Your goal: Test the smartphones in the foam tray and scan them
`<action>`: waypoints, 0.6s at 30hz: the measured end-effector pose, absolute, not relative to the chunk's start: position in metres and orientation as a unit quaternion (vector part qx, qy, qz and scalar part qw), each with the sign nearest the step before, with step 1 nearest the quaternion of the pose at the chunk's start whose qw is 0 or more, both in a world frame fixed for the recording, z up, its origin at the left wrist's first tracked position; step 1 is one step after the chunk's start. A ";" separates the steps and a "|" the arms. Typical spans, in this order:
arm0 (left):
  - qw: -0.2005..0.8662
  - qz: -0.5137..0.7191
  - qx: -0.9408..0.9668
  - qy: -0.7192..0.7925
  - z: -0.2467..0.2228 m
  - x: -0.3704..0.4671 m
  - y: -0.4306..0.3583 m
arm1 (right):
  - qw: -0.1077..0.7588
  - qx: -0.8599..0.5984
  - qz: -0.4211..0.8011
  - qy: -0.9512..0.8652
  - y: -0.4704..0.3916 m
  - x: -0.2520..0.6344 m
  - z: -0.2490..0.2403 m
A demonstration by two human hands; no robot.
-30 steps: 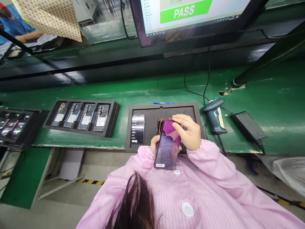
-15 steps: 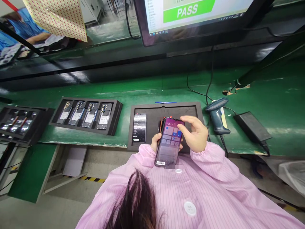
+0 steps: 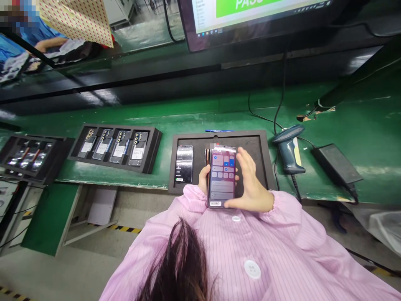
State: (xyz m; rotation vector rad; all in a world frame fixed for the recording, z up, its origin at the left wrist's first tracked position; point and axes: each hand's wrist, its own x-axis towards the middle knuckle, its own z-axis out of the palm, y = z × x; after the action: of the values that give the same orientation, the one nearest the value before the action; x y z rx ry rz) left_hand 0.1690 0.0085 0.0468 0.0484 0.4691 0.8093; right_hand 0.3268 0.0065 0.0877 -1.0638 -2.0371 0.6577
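A smartphone (image 3: 222, 177) with a purple screen of tiles and a white label at its lower edge is held by my left hand (image 3: 204, 179), whose fingers wrap round its back. My right hand (image 3: 253, 184) has its fingers spread, the thumb at the phone's lower edge and the fingertips beside its upper right side. Behind the phone lies a dark foam tray (image 3: 239, 134). In its left part rests a second phone (image 3: 184, 165) with a dark, lit screen.
A foam tray (image 3: 151, 155) holds several opened phones; another tray (image 3: 61, 161) sits farther left. A blue pen (image 3: 219, 131), scanner (image 3: 288, 150), black power adapter (image 3: 336, 165) and cables lie on the green bench. A monitor (image 3: 250, 29) stands behind. A person (image 3: 50, 42) is at upper left.
My right hand has opened; its thumb has moved from the phone's top down to its lower edge. The held phone is more upright, and its screen shows the tile panel more brightly. The view has shifted slightly.
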 end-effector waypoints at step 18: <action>0.932 0.304 -0.034 0.197 0.038 0.171 0.003 | 0.454 -0.504 0.292 -0.674 0.055 0.318 0.106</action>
State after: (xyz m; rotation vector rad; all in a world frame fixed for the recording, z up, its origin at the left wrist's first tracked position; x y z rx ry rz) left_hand 0.1709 0.0034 0.0385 -0.0700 0.4027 0.6212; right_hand 0.3183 0.0554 0.1058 -1.2441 -1.6639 0.7206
